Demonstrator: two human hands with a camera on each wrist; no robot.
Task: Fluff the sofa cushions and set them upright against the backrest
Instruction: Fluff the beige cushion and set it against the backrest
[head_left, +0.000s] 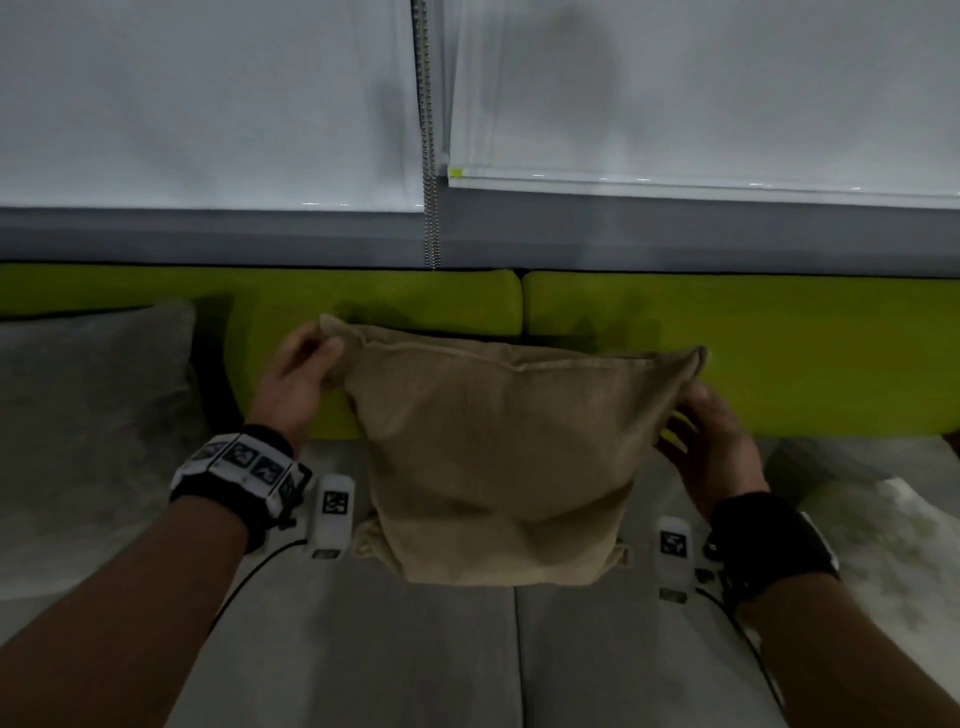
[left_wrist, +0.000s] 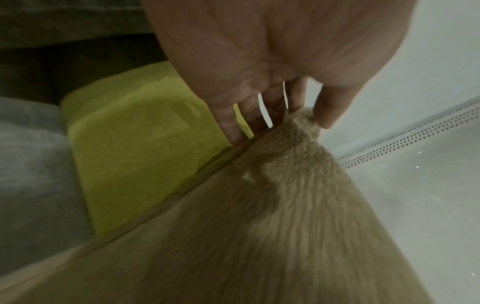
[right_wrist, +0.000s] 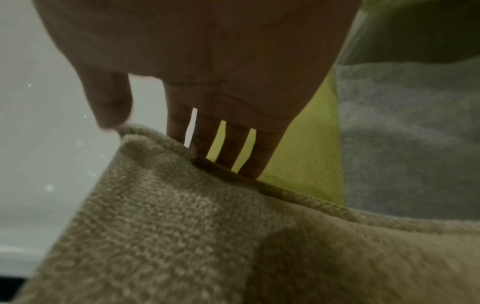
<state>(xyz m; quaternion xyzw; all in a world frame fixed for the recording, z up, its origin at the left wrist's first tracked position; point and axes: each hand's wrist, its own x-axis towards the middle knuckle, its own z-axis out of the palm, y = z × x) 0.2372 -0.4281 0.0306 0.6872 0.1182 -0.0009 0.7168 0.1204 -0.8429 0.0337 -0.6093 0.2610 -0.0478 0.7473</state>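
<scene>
White roller blinds (head_left: 208, 104) hang above a lime-green upholstered backrest (head_left: 727, 332) and grey seat (head_left: 415, 649). Tan square fabric cushion (head_left: 498, 457) stands upright on the seat, in front of the backrest. Left hand (head_left: 296, 379) pinches its upper left corner; right hand (head_left: 711, 441) pinches its upper right corner. Grey cushion (head_left: 88, 415) stands at left.
</scene>
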